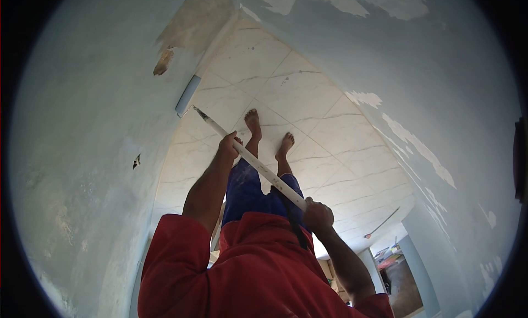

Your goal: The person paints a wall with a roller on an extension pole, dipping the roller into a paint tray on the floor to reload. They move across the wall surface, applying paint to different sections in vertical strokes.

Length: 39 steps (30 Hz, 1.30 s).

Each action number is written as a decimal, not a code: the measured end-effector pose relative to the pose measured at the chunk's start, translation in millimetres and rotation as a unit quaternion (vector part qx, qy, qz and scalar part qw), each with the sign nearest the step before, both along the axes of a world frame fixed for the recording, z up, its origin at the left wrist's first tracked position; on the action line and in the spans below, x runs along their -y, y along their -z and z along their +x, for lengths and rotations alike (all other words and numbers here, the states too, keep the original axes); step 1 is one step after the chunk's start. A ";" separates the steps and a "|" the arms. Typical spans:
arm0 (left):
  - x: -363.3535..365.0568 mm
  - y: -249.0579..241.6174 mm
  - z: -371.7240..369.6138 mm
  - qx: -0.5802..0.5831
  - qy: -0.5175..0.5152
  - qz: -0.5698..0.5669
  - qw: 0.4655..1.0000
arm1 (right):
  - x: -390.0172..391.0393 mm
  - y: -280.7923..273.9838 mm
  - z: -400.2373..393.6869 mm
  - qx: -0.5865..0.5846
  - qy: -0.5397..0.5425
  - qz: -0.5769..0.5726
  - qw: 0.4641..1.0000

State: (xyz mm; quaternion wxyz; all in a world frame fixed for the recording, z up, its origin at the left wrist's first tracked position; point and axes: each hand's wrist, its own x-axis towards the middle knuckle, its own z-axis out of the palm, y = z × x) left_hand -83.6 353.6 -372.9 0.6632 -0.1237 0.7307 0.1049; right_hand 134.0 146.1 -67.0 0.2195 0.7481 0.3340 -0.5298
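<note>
A long white pole (264, 172) runs diagonally across the front of the body, with a blue-grey paint roller (188, 94) at its far upper-left end. The roller lies against or very close to the left wall (99, 125); contact cannot be made out for certain. My left hand (230, 144) is wrapped round the pole's upper part, nearer the roller. Around the pole's lower end, at the right, my right hand (318, 214) is closed. Bare patches and a small hole mark the left wall.
Bare feet stand on the tiled floor (330, 136) between two walls. The right wall (456, 98) has peeling white patches. A thin rod (382, 223) lies on the floor at the lower right, near a doorway with assorted items (389, 258).
</note>
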 end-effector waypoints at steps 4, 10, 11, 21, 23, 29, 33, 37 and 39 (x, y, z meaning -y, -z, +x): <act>10.1 -84.8 12.6 0.060 -0.062 -0.019 0.996 | 35.5 -45.6 -3.0 0.012 -0.043 0.021 0.999; 41.6 -121.7 13.0 0.041 -0.051 -0.037 0.997 | 87.4 -58.4 -15.4 0.010 0.008 -0.009 1.000; 39.4 -110.2 13.8 0.042 -0.052 -0.037 0.997 | 91.1 -45.5 -16.5 0.011 0.007 -0.008 1.000; 38.5 -15.7 6.4 0.015 -0.021 0.000 1.000 | 64.2 -1.6 -5.0 0.000 0.032 0.000 0.999; 44.4 -37.0 17.3 0.050 -0.020 0.030 0.998 | 72.6 -5.3 9.7 -0.009 0.023 0.012 1.000; 74.8 -68.3 56.4 0.072 -0.022 0.062 0.995 | 111.0 -30.7 60.0 -0.013 0.019 0.048 0.999; 87.8 -67.4 96.1 0.074 -0.019 0.048 0.996 | 123.5 -45.5 96.6 -0.005 0.003 0.078 0.997; 92.0 -97.7 136.9 0.081 -0.045 0.095 0.991 | 133.7 -61.1 124.1 0.026 -0.001 0.130 0.991; 79.4 -124.7 154.5 0.081 -0.052 0.099 0.990 | 128.9 -71.5 130.7 0.034 0.005 0.137 0.990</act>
